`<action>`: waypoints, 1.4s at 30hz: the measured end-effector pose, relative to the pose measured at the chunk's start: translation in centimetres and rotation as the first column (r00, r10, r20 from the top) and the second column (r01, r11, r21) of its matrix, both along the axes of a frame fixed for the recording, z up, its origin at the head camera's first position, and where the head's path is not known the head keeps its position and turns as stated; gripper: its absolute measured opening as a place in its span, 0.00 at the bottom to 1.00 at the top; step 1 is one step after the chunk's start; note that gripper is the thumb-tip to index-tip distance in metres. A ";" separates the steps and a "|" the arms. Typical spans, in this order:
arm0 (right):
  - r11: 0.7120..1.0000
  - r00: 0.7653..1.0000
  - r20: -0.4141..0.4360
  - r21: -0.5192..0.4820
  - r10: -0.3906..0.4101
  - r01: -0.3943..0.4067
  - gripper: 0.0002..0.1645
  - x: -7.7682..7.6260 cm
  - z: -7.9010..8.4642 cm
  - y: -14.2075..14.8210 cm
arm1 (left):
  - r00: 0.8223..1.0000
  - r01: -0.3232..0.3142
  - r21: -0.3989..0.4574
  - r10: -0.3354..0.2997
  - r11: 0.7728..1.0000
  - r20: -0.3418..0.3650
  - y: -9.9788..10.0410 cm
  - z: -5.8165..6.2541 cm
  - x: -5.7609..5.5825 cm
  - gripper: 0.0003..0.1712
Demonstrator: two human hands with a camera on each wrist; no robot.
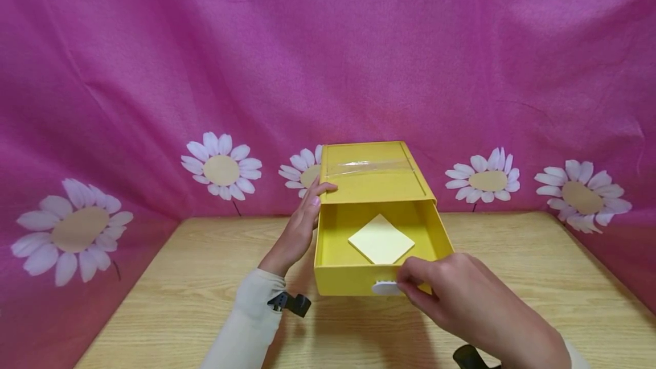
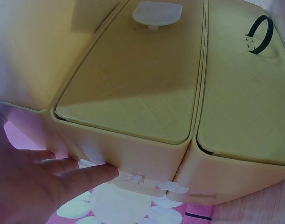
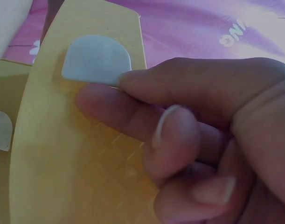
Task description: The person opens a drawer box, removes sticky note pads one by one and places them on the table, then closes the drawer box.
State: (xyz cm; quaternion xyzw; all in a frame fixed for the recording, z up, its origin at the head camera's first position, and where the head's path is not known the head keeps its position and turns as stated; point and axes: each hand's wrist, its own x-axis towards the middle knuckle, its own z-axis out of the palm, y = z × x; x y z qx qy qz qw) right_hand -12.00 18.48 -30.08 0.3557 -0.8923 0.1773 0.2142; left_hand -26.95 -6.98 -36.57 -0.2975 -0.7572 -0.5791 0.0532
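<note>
A yellow drawer cabinet (image 1: 374, 184) stands on the table with its top drawer (image 1: 348, 281) pulled out toward me. Inside that drawer lies a square pad of pale yellow sticky notes (image 1: 381, 239), turned cornerwise. My right hand (image 1: 461, 289) pinches the drawer's white handle (image 3: 96, 60) between thumb and index finger; its other fingers are curled in. With fingers extended, my left hand (image 1: 299, 229) rests against the cabinet's left side, one fingertip over the top edge. Two lower drawers show in the left wrist view, one with a white handle (image 2: 157, 13), the other with a black loop handle (image 2: 262, 35).
Clear tape (image 1: 369, 167) runs across the cabinet top. The wood-grain table (image 1: 195, 300) extends to both sides. Behind it hangs a pink cloth (image 1: 328, 44) printed with white daisies, close to the cabinet's back. A black camera mount (image 1: 292, 303) juts from the left wrist.
</note>
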 end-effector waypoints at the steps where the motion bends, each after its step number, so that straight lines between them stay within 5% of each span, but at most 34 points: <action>1: 1.000 1.000 -0.016 0.000 0.006 -0.006 0.13 0.0 0.0 0.0 | 1.000 0.001 0.001 -0.001 1.000 -0.002 0.0 0.0 0.0 0.24; 6: 1.000 0.997 -0.072 -0.002 0.029 -0.029 0.15 0.0 -0.2 0.0 | 1.000 0.004 0.006 -0.004 1.000 -0.006 0.0 -0.1 0.0 0.24; 26: 0.997 0.998 0.010 0.036 -0.066 0.066 0.12 0.5 0.4 -0.1 | 1.000 0.002 0.002 -0.002 1.000 -0.018 -0.1 0.0 0.0 0.24; 35: 0.998 0.993 -0.114 -0.068 -0.013 0.005 0.16 0.7 0.5 -0.3 | 1.000 0.007 0.003 -0.007 1.000 -0.011 0.0 -0.1 -0.1 0.24; 42: 0.986 0.976 -0.214 -0.157 0.028 -0.062 0.09 0.6 0.8 -0.3 | 1.000 0.001 -0.003 -0.001 1.000 -0.009 0.0 0.0 0.0 0.25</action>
